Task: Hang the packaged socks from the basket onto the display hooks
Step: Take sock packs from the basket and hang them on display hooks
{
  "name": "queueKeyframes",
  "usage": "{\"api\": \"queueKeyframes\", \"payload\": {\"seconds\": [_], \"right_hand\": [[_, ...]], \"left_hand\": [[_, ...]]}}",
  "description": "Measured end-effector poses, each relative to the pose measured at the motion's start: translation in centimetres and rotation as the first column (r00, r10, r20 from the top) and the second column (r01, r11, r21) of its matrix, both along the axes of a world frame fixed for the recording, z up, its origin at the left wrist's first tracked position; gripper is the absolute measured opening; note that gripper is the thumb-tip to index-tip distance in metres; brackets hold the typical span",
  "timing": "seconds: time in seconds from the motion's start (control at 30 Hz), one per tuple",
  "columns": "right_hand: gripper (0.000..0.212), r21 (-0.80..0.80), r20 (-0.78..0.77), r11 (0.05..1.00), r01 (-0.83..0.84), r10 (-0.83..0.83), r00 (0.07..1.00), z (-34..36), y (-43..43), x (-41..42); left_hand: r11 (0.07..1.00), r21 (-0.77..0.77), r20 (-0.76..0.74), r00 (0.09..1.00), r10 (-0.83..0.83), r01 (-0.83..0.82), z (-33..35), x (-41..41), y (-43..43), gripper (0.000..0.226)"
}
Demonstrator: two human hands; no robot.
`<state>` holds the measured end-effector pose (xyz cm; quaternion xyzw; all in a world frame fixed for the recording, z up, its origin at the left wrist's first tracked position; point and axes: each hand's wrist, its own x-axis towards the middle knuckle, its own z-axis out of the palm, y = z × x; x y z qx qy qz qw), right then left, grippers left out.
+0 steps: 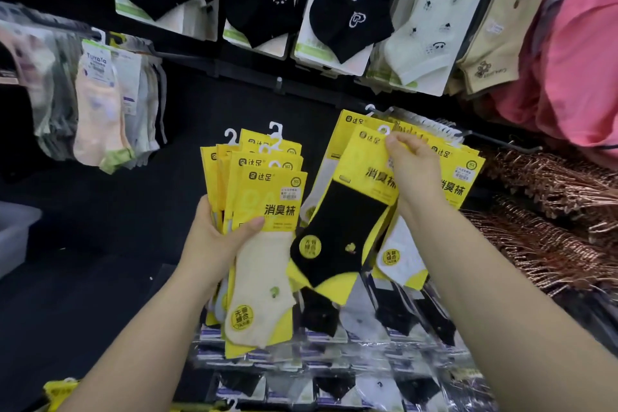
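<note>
The left hand (pixel 214 241), forearm reaching up from below, grips a fan of yellow sock packs (pixel 267 197), its thumb pressed across the front one. The right hand (pixel 414 164), wrist bent, pinches the top of a black-sock pack (pixel 347 221), just beside the hanging packs (pixel 461 174) on the display hook (pixel 501 142).

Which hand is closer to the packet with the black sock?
Right. The right hand pinches the black sock packet at its top edge. The left hand is off to its left, gripping a stack of yellow packets with a cream sock in front.
</note>
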<state>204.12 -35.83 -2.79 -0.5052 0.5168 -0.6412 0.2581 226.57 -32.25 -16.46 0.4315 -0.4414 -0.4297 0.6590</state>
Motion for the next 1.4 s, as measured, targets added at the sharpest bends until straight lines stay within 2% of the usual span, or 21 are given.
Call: {"api": "queueKeyframes", "payload": {"seconds": [0.1, 0.3, 0.47, 0.57, 0.63, 0.67, 0.77, 0.8, 0.9, 0.93, 1.03, 1.1, 1.2, 1.3, 1.4], "right_hand": [[0.016, -0.037, -0.041, 0.997, 0.061, -0.063, 0.997, 1.7, -1.5, -0.1], [0.016, 0.008, -0.177, 0.999, 0.037, -0.035, 0.984, 2.7, -4.7, 1.1], [0.03, 0.047, -0.144, 0.993, 0.111, -0.103, 0.984, 2.9, -6.9, 1.8], [0.013, 0.049, -0.176, 0.987, 0.155, -0.144, 0.974, 2.4, -7.2, 2.0], [0.045, 0.055, -0.259, 0.98, 0.191, -0.171, 0.951, 1.7, -6.6, 1.9], [0.055, 0.026, -0.296, 0.975, 0.22, -0.202, 0.933, 1.0, -5.8, 2.0], [0.059, -0.109, -0.415, 0.968, 0.225, -0.25, 0.875, -1.7, -2.5, 3.0], [0.054, -0.101, -0.449, 0.982, 0.162, -0.191, 0.873, -2.5, -1.5, 3.4], [0.043, 0.141, -0.438, 0.981, -0.13, 0.18, 0.881, -3.9, 0.7, 5.3], [0.045, 0.195, -0.449, 0.966, -0.168, 0.24, 0.86, -4.2, 1.1, 5.8], [0.048, 0.199, -0.504, 0.967, -0.156, 0.238, 0.83, -4.4, 1.6, 6.6], [0.04, 0.221, -0.424, 0.95, -0.222, 0.299, 0.855, -4.3, 1.7, 6.4], [0.021, 0.274, -0.226, 0.892, -0.361, 0.424, 0.877, -3.9, 1.7, 5.5], [0.022, 0.261, -0.09, 0.871, -0.417, 0.452, 0.887, -3.0, 1.7, 4.1], [0.027, 0.224, -0.064, 0.909, -0.352, 0.374, 0.925, -1.5, 1.7, 2.2]], "left_hand": [[0.999, 0.003, 0.02, 0.999, 0.045, -0.045, -0.3, 0.6, -0.3, 0.048], [0.996, 0.021, 0.021, 0.996, 0.086, -0.087, -0.8, 1.7, -0.7, 0.045], [0.998, 0.027, 0.026, 0.998, 0.059, -0.06, -1.0, 1.5, -0.8, 0.045], [0.999, 0.027, 0.012, 1.0, 0.025, -0.025, -0.7, 1.2, -0.8, 0.048], [1.0, 0.025, -0.003, 1.0, -0.005, 0.005, -0.5, 1.1, -0.7, 0.052], [0.999, 0.024, -0.02, 1.0, -0.023, 0.023, -0.4, 1.0, -0.7, 0.054], [0.997, 0.028, -0.084, 0.994, -0.072, 0.074, -0.2, 0.5, -0.6, 0.06], [0.996, 0.033, -0.098, 0.992, -0.082, 0.086, -0.1, 0.3, -0.5, 0.061], [0.992, 0.033, -0.135, 0.984, -0.113, 0.119, 0.2, -0.5, -0.1, 0.066], [0.991, 0.031, -0.145, 0.981, -0.127, 0.133, 0.2, -0.8, 0.1, 0.068], [0.986, 0.023, -0.16, 0.974, -0.159, 0.164, 0.3, -1.1, 0.6, 0.072], [0.985, 0.023, -0.184, 0.969, -0.162, 0.169, 0.2, -1.1, 0.8, 0.073], [0.986, 0.033, -0.228, 0.961, -0.154, 0.166, 0.0, -0.9, 1.0, 0.072], [0.989, 0.026, -0.218, 0.966, -0.137, 0.146, -0.2, -0.7, 1.1, 0.063], [0.995, 0.025, -0.165, 0.982, -0.089, 0.094, -0.2, -0.4, 1.1, 0.051]]}}
